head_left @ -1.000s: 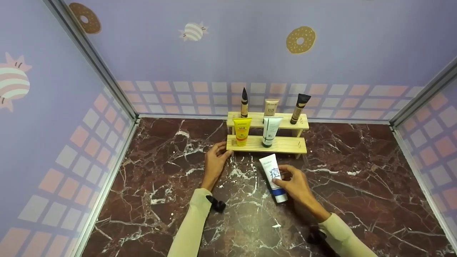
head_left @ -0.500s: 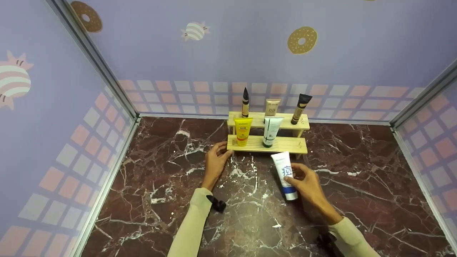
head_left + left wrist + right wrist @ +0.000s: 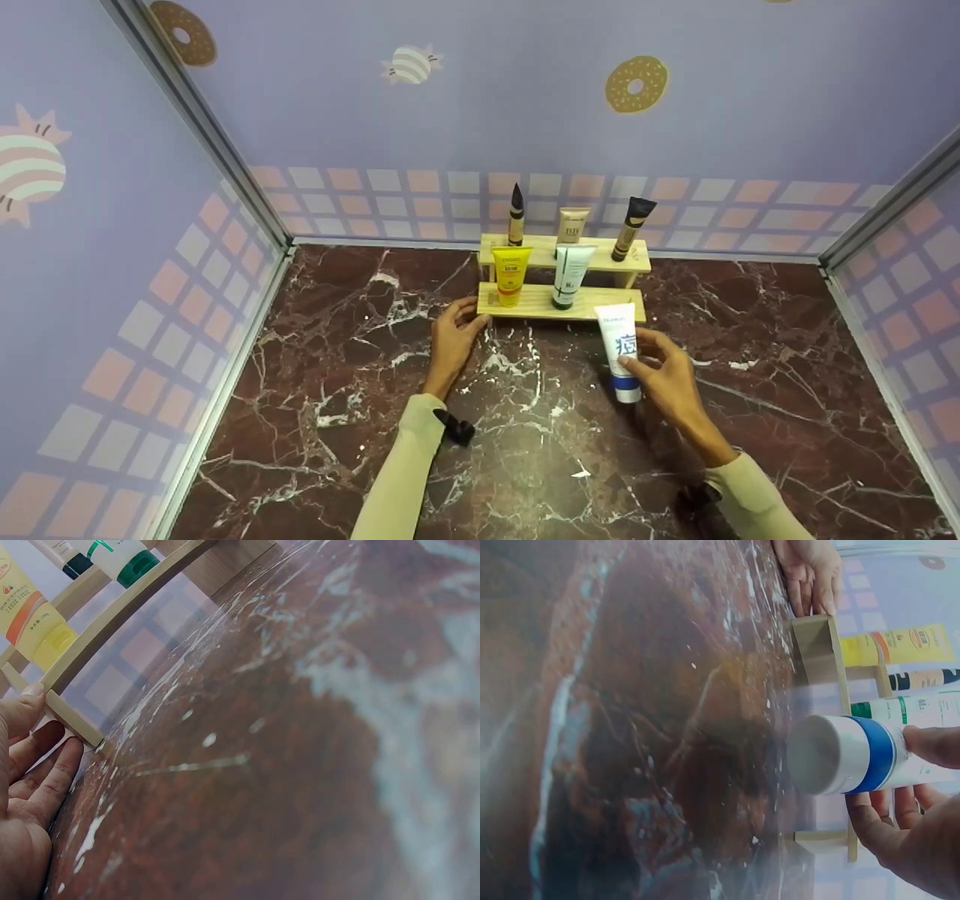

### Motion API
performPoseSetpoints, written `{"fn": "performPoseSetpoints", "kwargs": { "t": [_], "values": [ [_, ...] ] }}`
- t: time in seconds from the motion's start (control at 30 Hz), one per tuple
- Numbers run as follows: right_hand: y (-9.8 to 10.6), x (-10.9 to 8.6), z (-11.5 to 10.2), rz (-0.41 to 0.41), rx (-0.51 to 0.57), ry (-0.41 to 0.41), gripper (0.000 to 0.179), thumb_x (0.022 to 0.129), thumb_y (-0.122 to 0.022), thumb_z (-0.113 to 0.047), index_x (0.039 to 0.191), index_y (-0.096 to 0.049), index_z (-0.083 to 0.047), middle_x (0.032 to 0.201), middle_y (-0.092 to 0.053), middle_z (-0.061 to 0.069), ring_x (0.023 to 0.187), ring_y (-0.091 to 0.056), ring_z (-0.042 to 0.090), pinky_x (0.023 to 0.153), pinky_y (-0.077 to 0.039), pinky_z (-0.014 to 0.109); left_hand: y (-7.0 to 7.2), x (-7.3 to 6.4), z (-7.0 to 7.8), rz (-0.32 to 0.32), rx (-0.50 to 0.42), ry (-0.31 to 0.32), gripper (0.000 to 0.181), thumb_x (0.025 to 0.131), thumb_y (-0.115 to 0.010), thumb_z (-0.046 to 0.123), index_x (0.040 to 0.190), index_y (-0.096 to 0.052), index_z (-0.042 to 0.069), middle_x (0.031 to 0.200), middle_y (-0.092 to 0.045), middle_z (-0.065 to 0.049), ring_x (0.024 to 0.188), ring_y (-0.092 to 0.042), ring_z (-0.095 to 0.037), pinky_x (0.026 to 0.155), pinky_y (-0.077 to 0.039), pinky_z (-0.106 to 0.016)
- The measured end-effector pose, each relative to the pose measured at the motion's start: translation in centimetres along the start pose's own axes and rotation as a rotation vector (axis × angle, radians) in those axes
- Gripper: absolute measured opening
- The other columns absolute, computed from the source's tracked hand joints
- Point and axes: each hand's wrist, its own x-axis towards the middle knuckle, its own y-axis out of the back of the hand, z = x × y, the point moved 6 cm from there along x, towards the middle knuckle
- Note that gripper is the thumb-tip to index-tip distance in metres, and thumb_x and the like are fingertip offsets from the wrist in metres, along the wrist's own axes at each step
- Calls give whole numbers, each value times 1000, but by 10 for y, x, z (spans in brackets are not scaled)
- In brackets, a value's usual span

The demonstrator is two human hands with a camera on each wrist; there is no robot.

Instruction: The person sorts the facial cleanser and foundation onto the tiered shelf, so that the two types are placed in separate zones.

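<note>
A white tube with a blue band [image 3: 619, 352] is pinched between the thumb and fingers of my right hand [image 3: 667, 379]. It is tilted, its silvery cap low and its flat end in front of the lower shelf's right part. My left hand [image 3: 452, 341] touches the left end of a two-step wooden rack [image 3: 611, 304], its thumb at the front corner. In the left wrist view, its fingers [image 3: 52, 780] lie fairly straight beside the rack's leg. On the lower step stand a yellow tube [image 3: 511, 277] and a white-and-green tube [image 3: 571, 276].
The upper step holds a black-tipped tube [image 3: 516, 217], a beige tube [image 3: 572, 226] and a leaning black-and-gold tube [image 3: 631, 229]. Behind the rack rises a patterned purple wall [image 3: 450, 120]. The tabletop [image 3: 337, 360] is dark red marble, with side walls left and right.
My right hand has carried the white-and-blue tube to the right and toward the rack, turning it more upright. My left hand stays at the rack's left end.
</note>
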Motion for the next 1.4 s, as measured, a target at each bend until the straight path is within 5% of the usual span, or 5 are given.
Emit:
{"fn": "performPoseSetpoints", "kwargs": {
  "t": [0.17, 0.6, 1.13, 1.4],
  "values": [
    [7, 5, -4, 55, 8, 35, 48, 91, -83, 12, 136, -67, 12, 125, -74, 32, 103, -71, 20, 90, -61, 17, 0, 0, 1, -8, 5, -2, 41, 95, -87, 4, 131, -72, -8, 121, -79, -23, 114, -77, -36, 99, -65, -38],
    [13, 22, -16, 130, 99, 74, 45, 93, -80, 13, 136, -66, 11, 128, -71, 31, 102, -69, 12, 88, -60, 18, 0, 1, -1, -10, -19, 14, 40, 95, -86, 1, 131, -71, -9, 120, -79, -25, 111, -78, -35, 96, -65, -32],
    [14, 44, -28, 188, 216, 125, 43, 90, -75, 22, 132, -65, 16, 120, -70, 31, 102, -71, 14, 96, -63, 24, -1, 0, 0, -4, -32, 23, 39, 95, -86, 0, 130, -72, -10, 119, -79, -26, 110, -78, -37, 94, -65, -28],
    [15, 57, -33, 210, 192, 170, 45, 91, -76, 21, 133, -63, 16, 120, -69, 30, 104, -68, 15, 98, -61, 24, -1, 0, 0, -9, -23, 21, 40, 96, -85, 1, 132, -72, -8, 121, -79, -24, 112, -77, -35, 96, -65, -33]
  ]
}}
